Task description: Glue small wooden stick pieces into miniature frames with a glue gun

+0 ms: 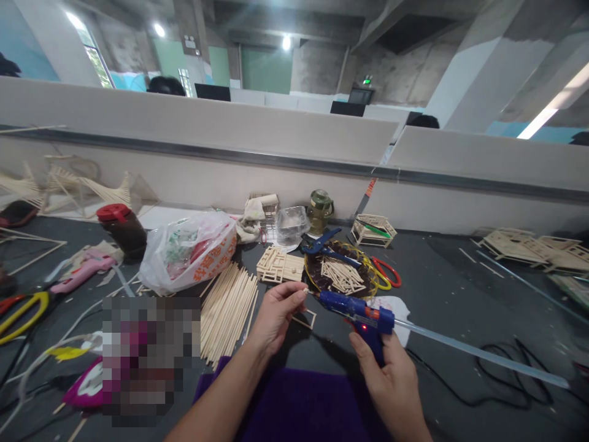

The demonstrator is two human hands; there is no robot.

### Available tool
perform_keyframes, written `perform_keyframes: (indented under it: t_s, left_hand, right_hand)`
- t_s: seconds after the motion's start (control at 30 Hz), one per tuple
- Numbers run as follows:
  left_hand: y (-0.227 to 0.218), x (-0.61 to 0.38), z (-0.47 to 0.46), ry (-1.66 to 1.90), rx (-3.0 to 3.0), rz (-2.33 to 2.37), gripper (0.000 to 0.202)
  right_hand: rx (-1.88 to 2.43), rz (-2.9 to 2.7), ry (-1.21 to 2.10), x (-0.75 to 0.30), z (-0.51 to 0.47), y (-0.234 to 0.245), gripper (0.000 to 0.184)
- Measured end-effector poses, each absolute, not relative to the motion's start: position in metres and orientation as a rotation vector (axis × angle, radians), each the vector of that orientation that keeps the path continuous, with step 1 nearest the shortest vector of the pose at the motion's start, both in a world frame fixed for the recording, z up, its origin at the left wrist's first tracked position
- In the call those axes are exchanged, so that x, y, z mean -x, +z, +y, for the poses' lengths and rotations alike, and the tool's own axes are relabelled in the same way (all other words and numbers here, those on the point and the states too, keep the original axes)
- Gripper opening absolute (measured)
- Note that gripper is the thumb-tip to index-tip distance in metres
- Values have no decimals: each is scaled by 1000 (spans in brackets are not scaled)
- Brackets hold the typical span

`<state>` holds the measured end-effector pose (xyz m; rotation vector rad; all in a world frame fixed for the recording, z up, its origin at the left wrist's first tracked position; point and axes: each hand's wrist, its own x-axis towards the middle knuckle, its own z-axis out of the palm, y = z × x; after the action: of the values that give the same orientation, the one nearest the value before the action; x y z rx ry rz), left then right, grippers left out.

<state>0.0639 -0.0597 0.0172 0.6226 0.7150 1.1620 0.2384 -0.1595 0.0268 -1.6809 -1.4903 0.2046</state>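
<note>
My right hand point(391, 374) is wrapped round the grip of a blue hot glue gun point(352, 310), which has a red light lit and a long clear glue stick point(483, 353) out of its back. Its nozzle points left, right beside the fingertips of my left hand point(278, 313). Thumb and forefinger there are closed on a small pale piece that looks like wood; most of it is hidden. Beneath lies a small rectangular stick frame point(311, 320). A wooden stick model point(278, 265) stands just behind my left hand, and a bundle of thin wooden sticks point(227, 316) lies to its left.
A round basket point(317, 255) holds short sticks and blue-handled pliers point(329, 245). Red-and-yellow scissors point(387, 273) lie beside it. Farther out are a plastic bag point(188, 252), a red-lidded bottle point(120, 230), a green-lidded jar point(321, 212) and a black cable point(497, 399).
</note>
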Motion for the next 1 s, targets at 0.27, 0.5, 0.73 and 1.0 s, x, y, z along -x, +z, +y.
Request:
perform_keyframes:
  t_s: [0.27,0.5,0.73,1.0]
  left_hand:
    - [19,-63,-60,1157,-592,703,24]
    - [19,-64,-60,1159,-607,711,24]
    - [18,-63,-60,1165,-654,723,22]
    - [20,-63,-59,1171,-666,733,20]
  right_hand:
    - [1693,-1487,226,-238,-160,25,42]
    - [1695,-1461,246,-239,-161,23,42]
    - [1697,-1469,285,-240,-162,24,42]
    - [1699,-1472,270,-240,-163,29,42]
